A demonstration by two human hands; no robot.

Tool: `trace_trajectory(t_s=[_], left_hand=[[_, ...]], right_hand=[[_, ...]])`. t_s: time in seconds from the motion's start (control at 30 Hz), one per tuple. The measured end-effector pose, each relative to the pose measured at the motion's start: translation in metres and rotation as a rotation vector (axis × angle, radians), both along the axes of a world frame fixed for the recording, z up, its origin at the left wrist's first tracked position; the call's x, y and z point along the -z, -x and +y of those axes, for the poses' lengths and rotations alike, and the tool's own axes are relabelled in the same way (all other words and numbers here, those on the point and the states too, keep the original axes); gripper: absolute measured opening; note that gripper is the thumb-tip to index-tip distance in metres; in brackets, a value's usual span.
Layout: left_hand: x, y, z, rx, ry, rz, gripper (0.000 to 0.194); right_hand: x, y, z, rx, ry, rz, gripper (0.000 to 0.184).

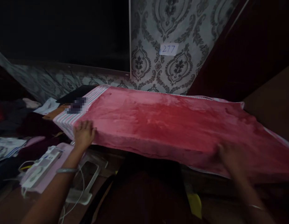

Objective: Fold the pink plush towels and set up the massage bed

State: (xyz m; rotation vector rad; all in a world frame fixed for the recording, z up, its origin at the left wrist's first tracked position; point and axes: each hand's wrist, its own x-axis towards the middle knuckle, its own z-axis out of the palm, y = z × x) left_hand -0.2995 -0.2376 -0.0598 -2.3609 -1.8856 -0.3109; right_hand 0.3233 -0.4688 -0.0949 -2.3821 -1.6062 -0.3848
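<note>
Left hand [84, 133] palm down, fingers slightly spread, a band on its wrist; right hand [229, 152] blurred, lower; both bare arms reach forward, well apart.

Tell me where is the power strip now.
In the head view, the power strip lies at lower left, on a pink surface, beside the left forearm.

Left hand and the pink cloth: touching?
Touching. The head view shows the left hand with fingers resting on the pink cloth near its front edge.
</note>
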Motion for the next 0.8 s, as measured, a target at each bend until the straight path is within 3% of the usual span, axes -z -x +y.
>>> trace_trajectory(t_s=[0.03,0.07,0.17,0.27,0.37,0.63,0.8], left_hand=[[0.0,-0.029,0.002,0.043,-0.003,-0.01,0.059],[-0.001,-0.062,0.003,0.099,0.0,-0.029,0.058],[-0.006,-0.162,-0.002,0.437,0.056,-0.041,0.057],[-0.008,-0.223,-0.01,0.57,0.075,-0.029,0.057],[-0.001,-0.238,-0.009,0.559,0.046,0.013,0.058],[0.027,-0.227,0.022,0.687,-0.129,0.05,0.059],[0.052,-0.217,0.039,0.728,-0.171,0.005,0.056]], right_hand=[[-0.003,0.032,0.02,0.069,0.005,0.068,0.062],[-0.007,0.065,0.041,0.048,0.052,0.128,0.06],[-0.017,0.146,0.098,-0.169,0.2,0.194,0.056],[-0.022,0.163,0.121,-0.221,0.256,0.224,0.056],[-0.02,0.117,0.105,-0.054,0.221,0.193,0.056],[-0.027,-0.078,0.019,0.42,0.274,0.137,0.053],[-0.039,-0.147,-0.029,0.711,0.234,0.178,0.055]])
